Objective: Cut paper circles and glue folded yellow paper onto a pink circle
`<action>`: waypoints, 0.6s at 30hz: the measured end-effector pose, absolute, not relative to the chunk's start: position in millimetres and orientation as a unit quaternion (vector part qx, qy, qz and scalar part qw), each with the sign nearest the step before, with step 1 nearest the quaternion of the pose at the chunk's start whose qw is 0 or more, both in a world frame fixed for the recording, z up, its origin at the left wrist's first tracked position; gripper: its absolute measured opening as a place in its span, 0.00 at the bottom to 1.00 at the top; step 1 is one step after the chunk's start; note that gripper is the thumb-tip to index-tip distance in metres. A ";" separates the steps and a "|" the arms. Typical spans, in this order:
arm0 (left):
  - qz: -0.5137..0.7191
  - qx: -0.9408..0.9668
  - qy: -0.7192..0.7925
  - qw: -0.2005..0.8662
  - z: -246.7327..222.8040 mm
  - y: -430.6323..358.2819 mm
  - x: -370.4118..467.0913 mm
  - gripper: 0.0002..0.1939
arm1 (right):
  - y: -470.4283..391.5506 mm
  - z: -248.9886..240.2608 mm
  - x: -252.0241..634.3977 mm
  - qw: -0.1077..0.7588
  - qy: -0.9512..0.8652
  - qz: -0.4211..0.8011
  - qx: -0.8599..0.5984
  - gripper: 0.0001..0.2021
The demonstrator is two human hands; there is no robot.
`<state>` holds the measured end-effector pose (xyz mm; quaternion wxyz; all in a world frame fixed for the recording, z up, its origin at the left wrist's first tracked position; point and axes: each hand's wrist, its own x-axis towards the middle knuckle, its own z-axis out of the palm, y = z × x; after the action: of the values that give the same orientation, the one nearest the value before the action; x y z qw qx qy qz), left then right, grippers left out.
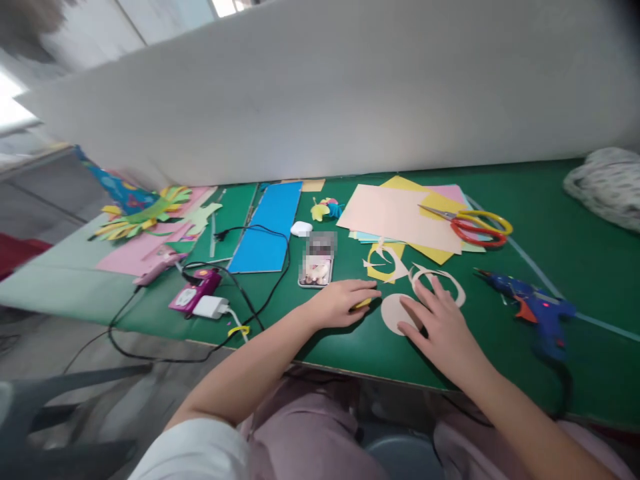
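Low over the green table, my left hand (345,303) has its fingers closed around a small yellow piece (363,303), mostly hidden beneath them. My right hand (440,320) is spread, its thumb and a finger at the right edge of a pale pink paper circle (395,315). Its other fingertips reach over a cut paper ring (457,291). Behind the hands lie more pink cut-off scraps (397,267) on a yellow piece of paper (395,252).
Stacked coloured sheets (380,213) lie behind, with scissors (480,229) on them. A blue glue gun (540,310) is at right. A phone (316,260), white case (301,229), blue board (270,227), black cables, purple power strip (197,291) and party hat (130,197) are at left.
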<state>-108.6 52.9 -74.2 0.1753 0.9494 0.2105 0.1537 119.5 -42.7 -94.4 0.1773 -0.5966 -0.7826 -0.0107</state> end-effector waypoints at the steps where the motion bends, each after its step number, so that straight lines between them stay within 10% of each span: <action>1: 0.155 0.951 0.212 0.165 -74.8 53.2 -110.4 0.19 | -42.4 -96.7 119.7 0.181 -0.784 -0.011 -0.594 0.19; 18: 0.181 0.955 0.224 0.067 -82.3 39.9 -150.1 0.21 | -45.6 -99.1 111.2 0.193 -0.781 0.018 -0.593 0.16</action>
<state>-150.1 39.9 -82.3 0.0666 0.9553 0.2240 0.1809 111.2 -45.6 -99.1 0.1935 -0.5931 -0.7813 0.0182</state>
